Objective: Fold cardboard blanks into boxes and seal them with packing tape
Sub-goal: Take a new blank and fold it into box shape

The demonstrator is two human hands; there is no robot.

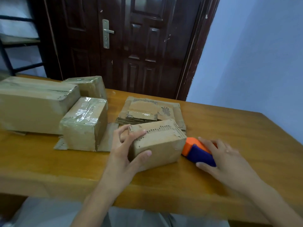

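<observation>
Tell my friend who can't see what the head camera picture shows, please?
A person's left hand grips a small folded cardboard box on a wooden table while the right hand holds an orange and purple tape dispenser against its right end. Three taped boxes stand at left, and flat cardboard blanks lie behind.

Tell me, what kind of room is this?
Probably a room in a home used for packing: a wooden table, a dark wooden door, and taped boxes stacked up.
</observation>
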